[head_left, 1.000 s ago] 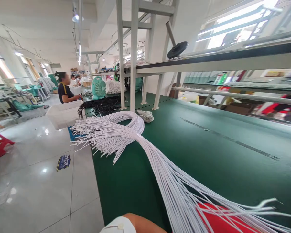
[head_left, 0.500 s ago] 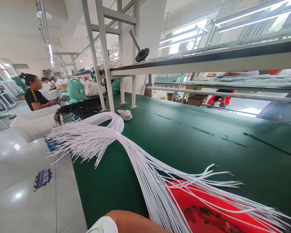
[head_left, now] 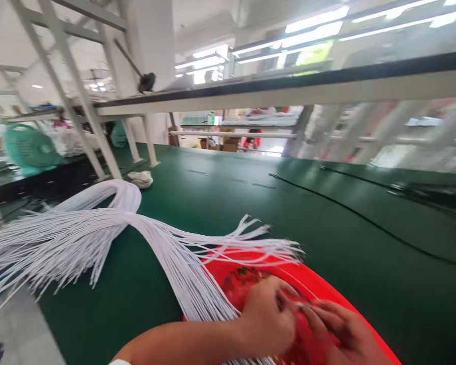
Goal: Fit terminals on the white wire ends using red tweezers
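While the bare left hand (head_left: 268, 317) and the bare right hand (head_left: 345, 329) are hovering close together with bent fingers above a round, red plastic basin (head_left: 323, 284), blur is hiding whether they are gripping anything. A thick bundle of thin white cords (head_left: 157, 243) is lying across the flat, dark green tabletop (head_left: 220, 203), its strands spreading over the basin's left side.

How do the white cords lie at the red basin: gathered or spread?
Spread: the white cords fan apart at the red basin, with red showing between the diverging strands.
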Tool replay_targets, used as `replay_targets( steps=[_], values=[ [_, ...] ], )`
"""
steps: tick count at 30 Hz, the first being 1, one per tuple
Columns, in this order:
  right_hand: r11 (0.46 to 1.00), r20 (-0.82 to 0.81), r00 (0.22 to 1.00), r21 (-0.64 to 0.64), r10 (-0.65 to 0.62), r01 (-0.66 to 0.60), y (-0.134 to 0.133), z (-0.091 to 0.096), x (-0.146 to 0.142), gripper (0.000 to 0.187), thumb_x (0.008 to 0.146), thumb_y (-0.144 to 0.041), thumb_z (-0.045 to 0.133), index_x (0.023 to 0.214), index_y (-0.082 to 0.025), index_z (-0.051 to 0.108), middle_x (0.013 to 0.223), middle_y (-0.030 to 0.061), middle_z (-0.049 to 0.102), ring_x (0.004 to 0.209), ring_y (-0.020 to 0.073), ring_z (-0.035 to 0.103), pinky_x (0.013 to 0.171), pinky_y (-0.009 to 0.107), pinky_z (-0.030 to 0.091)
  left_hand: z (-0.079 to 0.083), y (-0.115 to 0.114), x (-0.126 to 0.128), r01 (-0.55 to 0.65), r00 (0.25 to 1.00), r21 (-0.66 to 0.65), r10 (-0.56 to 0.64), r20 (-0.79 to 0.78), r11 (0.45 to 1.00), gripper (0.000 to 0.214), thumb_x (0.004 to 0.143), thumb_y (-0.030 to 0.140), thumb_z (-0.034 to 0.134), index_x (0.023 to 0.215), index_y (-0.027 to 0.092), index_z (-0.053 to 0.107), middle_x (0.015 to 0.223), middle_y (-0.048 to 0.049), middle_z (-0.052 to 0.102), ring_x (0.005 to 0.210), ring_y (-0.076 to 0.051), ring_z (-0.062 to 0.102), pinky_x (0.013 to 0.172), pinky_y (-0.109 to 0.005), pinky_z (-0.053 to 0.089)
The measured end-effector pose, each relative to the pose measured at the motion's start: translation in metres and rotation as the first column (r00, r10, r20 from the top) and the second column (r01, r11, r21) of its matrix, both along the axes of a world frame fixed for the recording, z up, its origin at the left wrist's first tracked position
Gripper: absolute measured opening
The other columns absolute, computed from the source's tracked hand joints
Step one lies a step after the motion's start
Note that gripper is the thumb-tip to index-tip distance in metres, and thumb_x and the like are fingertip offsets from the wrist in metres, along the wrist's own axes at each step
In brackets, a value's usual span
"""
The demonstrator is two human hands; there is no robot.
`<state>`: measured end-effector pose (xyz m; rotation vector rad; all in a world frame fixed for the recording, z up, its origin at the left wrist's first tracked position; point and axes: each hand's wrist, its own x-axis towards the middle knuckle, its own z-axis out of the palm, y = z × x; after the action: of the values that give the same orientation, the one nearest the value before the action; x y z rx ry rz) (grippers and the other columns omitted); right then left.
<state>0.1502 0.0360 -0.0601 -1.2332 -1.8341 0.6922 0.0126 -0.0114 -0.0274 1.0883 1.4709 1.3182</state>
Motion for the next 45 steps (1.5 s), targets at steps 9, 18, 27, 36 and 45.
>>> replay_targets(
  steps=[9,18,27,36,45],
  values=[
    [0.998,-0.262,0.963,0.002,0.057,-0.058,-0.011,0.030,-0.017,0.010,0.078,-0.022,0.053,0.087,-0.022,0.051,0.068,0.0004,0.062,0.059,0.0155,0.060,0.055,0.027,0.048,0.021,0.005,-0.006,-0.023,0.995,0.040,0.019,0.099,0.999,0.016,0.074,0.028,0.056,0.083,0.017,0.049,0.062,0.0059,0.046,0.047,-0.006,0.046,0.045,-0.017,0.037],
    [0.977,-0.546,0.837,-0.162,0.029,-0.140,-0.008,0.034,-0.019,0.012,0.081,-0.028,0.054,0.088,-0.022,0.047,0.082,0.0021,0.064,0.081,0.0167,0.063,0.073,0.030,0.049,0.017,0.006,-0.010,0.001,0.999,0.010,-0.002,0.055,1.000,0.026,0.070,0.033,0.061,0.085,0.016,0.049,0.065,0.0050,0.050,0.048,-0.006,0.048,0.046,-0.018,0.038],
    [0.993,-0.425,0.905,-0.093,0.031,-0.077,-0.010,0.032,-0.019,0.013,0.078,-0.025,0.057,0.089,-0.022,0.050,0.078,0.0000,0.061,0.070,0.0147,0.059,0.066,0.028,0.048,0.014,0.006,-0.011,0.039,0.999,0.009,-0.039,0.020,0.999,0.026,0.070,0.034,0.062,0.085,0.016,0.052,0.067,0.0026,0.053,0.052,-0.008,0.050,0.049,-0.019,0.041],
    [0.997,-0.245,0.967,0.037,-0.063,0.075,-0.010,0.036,-0.016,0.009,0.076,-0.019,0.051,0.084,-0.022,0.049,0.077,0.0005,0.057,0.068,0.0151,0.054,0.064,0.028,0.045,0.022,0.006,-0.008,0.099,0.995,-0.086,-0.099,0.003,0.991,0.029,0.063,0.038,0.067,0.081,0.014,0.066,0.062,-0.0014,0.062,0.051,-0.011,0.052,0.047,-0.021,0.042],
    [0.977,-0.561,0.827,-0.193,-0.036,-0.089,-0.005,0.031,-0.020,0.014,0.081,-0.031,0.054,0.088,-0.023,0.044,0.079,0.0002,0.060,0.079,0.0158,0.060,0.074,0.030,0.049,0.027,0.008,-0.009,0.023,0.996,-0.097,-0.014,0.092,0.995,0.037,0.062,0.039,0.068,0.087,0.012,0.060,0.060,0.0026,0.057,0.050,-0.008,0.052,0.048,-0.019,0.042]
  ],
)
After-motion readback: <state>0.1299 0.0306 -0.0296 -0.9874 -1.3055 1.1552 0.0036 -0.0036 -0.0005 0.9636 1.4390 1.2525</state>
